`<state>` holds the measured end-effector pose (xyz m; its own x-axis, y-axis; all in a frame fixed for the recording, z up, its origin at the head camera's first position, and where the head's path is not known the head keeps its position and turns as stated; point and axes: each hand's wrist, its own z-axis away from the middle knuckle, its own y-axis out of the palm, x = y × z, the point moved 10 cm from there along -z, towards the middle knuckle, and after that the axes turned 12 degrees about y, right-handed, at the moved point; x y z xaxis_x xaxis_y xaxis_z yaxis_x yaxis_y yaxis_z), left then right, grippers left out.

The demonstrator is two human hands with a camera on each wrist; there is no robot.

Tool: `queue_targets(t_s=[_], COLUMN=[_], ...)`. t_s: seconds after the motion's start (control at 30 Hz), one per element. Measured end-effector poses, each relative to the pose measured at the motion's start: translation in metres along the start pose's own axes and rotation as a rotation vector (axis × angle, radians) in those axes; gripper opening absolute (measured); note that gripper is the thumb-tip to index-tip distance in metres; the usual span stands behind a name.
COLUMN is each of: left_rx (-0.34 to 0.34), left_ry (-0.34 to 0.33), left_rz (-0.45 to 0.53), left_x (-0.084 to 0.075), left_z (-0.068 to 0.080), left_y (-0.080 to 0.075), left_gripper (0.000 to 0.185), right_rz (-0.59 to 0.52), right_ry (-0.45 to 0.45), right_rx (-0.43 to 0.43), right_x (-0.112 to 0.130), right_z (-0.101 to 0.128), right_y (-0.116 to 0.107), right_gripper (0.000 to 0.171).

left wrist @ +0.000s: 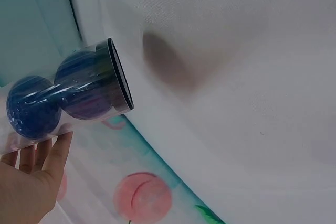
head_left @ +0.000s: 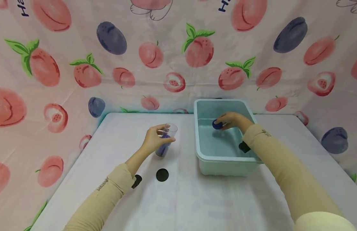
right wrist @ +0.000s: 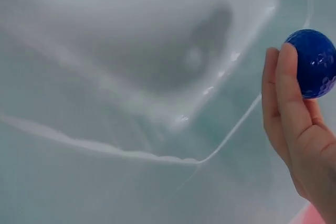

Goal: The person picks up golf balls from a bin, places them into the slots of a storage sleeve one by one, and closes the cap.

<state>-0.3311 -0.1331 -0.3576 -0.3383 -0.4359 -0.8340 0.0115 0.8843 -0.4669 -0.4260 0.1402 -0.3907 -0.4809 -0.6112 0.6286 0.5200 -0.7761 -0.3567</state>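
Observation:
My left hand (head_left: 156, 140) grips a transparent plastic tube (head_left: 172, 128) above the white table, tilted a little. In the left wrist view, two dark blue balls (left wrist: 34, 107) show inside the tube, one behind the other, and a black-rimmed cap (left wrist: 121, 74) closes its lower end. Inside the light blue bin (head_left: 228, 158), my right hand (head_left: 231, 120) pinches a shiny blue dimpled golf ball (right wrist: 316, 64) between fingers and thumb, above the bin's floor. The thumb is mostly hidden in the right wrist view.
A round black disc (head_left: 162, 175) lies on the white table (head_left: 190, 202) before the tube. Beside my left cuff is a small black item (head_left: 137, 181), partly covered. Another black item (head_left: 244, 147) sits in the bin by my right sleeve. Fruit-printed cloth (head_left: 172, 64) hangs behind.

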Motion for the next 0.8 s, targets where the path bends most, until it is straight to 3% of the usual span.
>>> queue_targets(t_s=[0.47,0.8], left_rx=[0.018,0.012], left_ry=[0.040,0.064], left_rz=[0.017,0.030], left_x=[-0.012,-0.014], left_z=[-0.012,-0.015], left_y=[0.007,0.012], left_gripper=[0.055,0.055], right_rz=[-0.110,-0.281], right_ry=[-0.101,-0.177], right_rx=[0.076,0.121], right_x=[0.033,0.042], right_z=[0.037,0.057], right_y=[0.000,-0.006], right_gripper=[0.057,0.042])
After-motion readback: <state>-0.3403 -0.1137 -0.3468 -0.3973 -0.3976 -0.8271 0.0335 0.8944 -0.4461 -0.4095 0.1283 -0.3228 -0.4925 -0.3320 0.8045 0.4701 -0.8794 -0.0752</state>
